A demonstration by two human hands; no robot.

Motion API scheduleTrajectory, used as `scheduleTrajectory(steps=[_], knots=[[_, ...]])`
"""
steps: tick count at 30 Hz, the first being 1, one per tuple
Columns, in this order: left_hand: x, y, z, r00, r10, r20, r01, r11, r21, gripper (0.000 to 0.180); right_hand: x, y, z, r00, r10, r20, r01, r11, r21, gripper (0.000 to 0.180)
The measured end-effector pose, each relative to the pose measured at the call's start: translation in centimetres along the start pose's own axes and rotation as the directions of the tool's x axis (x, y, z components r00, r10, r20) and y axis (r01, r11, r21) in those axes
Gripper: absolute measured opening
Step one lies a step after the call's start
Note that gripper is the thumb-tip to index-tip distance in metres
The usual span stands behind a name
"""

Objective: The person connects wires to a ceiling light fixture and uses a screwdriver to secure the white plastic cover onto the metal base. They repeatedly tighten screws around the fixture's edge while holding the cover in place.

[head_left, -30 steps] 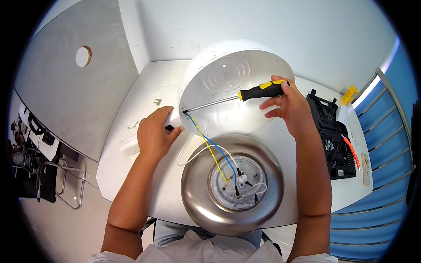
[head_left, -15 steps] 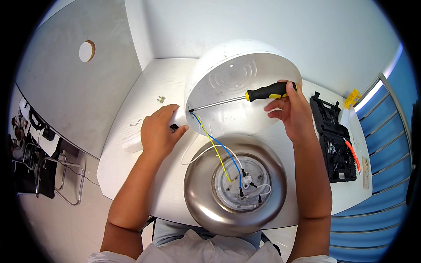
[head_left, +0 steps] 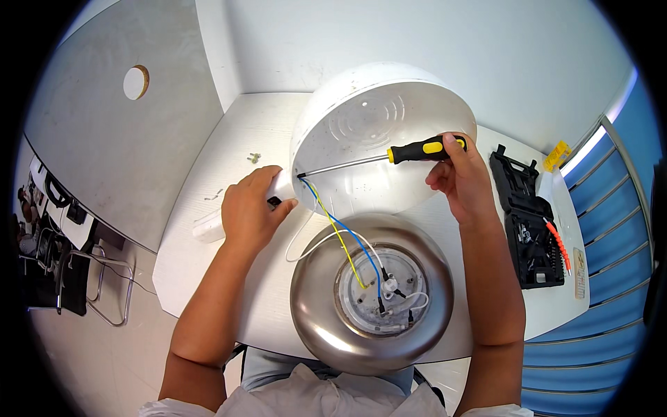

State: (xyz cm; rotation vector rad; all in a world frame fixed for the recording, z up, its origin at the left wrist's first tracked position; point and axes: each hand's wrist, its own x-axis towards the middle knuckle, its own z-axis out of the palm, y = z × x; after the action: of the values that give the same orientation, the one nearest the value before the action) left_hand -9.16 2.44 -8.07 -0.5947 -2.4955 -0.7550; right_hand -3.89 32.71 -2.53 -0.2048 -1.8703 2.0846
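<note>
A white rectangular tabletop (head_left: 236, 146) fills the corner of the room, pushed against pale walls. On it stands a large white round appliance shell (head_left: 379, 139), tipped up on its edge so its shallow metal underside faces the person. Just below it, near the tabletop's front edge, lies a round brushed-steel bowl-shaped housing (head_left: 372, 295) with a circular heating plate inside. Yellow, blue and white wires (head_left: 344, 240) run from that plate up to the left rim of the tilted shell.

Off to the right sits an open black plastic tool case (head_left: 528, 222) with bits in it, well apart from the shell.

The right hand (head_left: 462, 177) is closed around the black-and-yellow handle of a long-shafted screwdriver (head_left: 385, 156), held almost level across the shell's underside, its tip meeting the shell's left rim where the wires enter. The left hand (head_left: 250, 208) grips a white plastic projecting part at that same rim, fingers wrapped over it, steadying the shell.

A couple of small loose screws (head_left: 253, 158) lie on the tabletop beyond the left hand.
</note>
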Motion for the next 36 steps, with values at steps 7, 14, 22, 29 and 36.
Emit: scheduleTrajectory(steps=[7, 14, 22, 29, 36], knots=[[0.0, 0.1, -0.1, 0.998, -0.042, 0.055, 0.042, 0.999, 0.008, 0.052, 0.3, -0.2, -0.6, 0.994, 0.109, 0.008, -0.108, 0.99, -0.089, 0.047], [0.0, 0.0, -0.1, 0.997, -0.054, 0.057, 0.054, 0.999, 0.009, 0.051, -0.5, -1.1, 0.8, 0.995, 0.093, 0.046, -0.099, 0.982, 0.162, 0.047], [0.1, 0.2, -0.1, 0.996, -0.063, 0.069, 0.062, 0.998, 0.011, 0.051, 0.1, 0.3, 0.1, 1.0, 0.007, 0.03, -0.009, 0.995, 0.097, 0.041], [0.0, 0.0, -0.3, 0.996, -0.063, 0.06, 0.063, 0.998, 0.004, 0.051, 0.0, 0.5, 0.1, 0.992, 0.123, -0.002, -0.122, 0.991, 0.046, 0.048], [0.3, 1.0, -0.5, 0.992, -0.101, 0.074, 0.098, 0.994, 0.038, 0.053, -3.0, -3.6, 1.4, 0.997, -0.062, -0.047, 0.06, 0.997, -0.056, 0.037]])
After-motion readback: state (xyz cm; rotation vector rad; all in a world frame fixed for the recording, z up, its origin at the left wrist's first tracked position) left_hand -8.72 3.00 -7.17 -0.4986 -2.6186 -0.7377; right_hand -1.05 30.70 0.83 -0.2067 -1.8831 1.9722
